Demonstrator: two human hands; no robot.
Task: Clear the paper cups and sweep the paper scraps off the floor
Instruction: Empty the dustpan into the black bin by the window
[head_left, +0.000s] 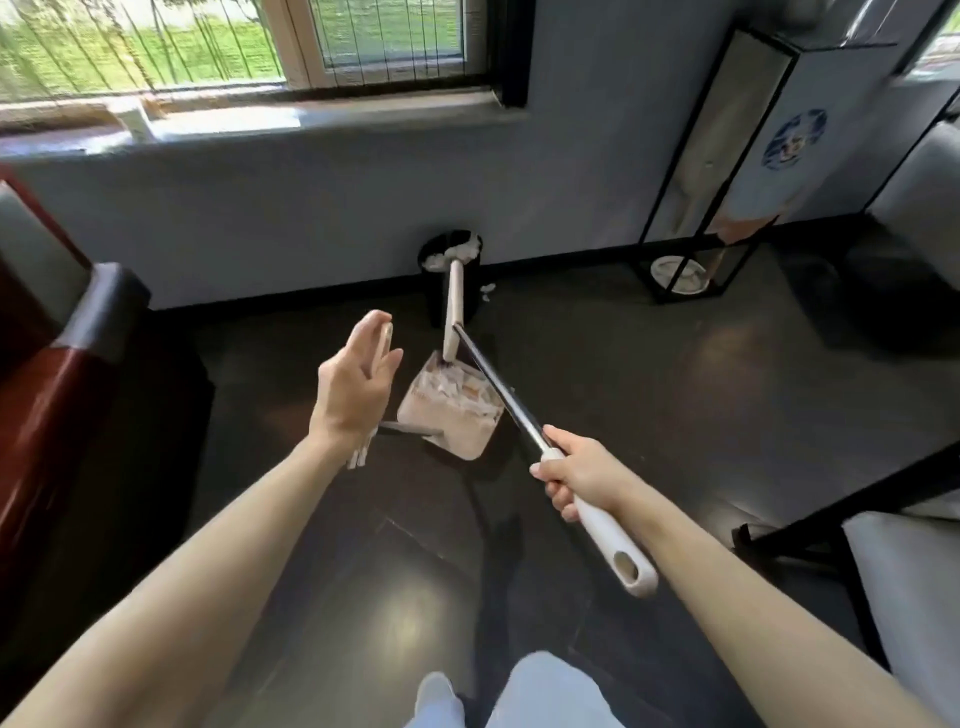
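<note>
The right hand (576, 478) clenched the broom (605, 532) by its white handle. The left hand (353, 384) lay nearly straight-fingered against the dustpan (460, 439) handle. Paper scraps (452, 391) sat in the dustpan, near the black bin (470, 297). A round blue label (795, 137) was too blurred to read.

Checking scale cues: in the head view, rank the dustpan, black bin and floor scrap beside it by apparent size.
1. Dustpan, largest, but nearer the camera.
2. Black bin, farther off, so possibly bigger in reality.
3. Paper scrap, clearly smallest.
</note>
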